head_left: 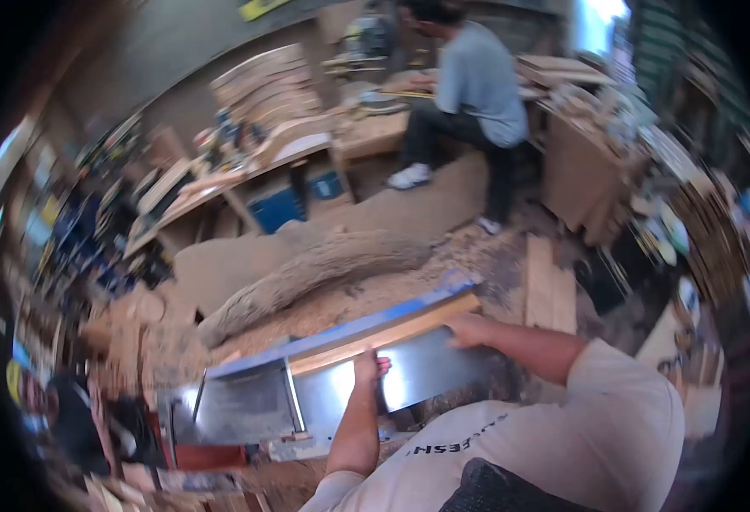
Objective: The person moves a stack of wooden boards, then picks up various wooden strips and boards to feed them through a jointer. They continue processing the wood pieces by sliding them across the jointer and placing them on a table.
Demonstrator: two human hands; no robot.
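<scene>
While the wooden strip (413, 326) lies along the blue fence (349, 321) over the metal table (434, 363), I see from afar the left hand (370, 367) at its near edge, fingers partly curled; whether they grip it I cannot tell. The right hand (467, 330) is at the strip's right end, its fingers too blurred for me to judge how closed they are. Across the wearer's pale shirt (563, 418) I make out dark letters like "EESH", the remainder unclear. The yellow label (259, 8) up top is too blurred to read.
</scene>
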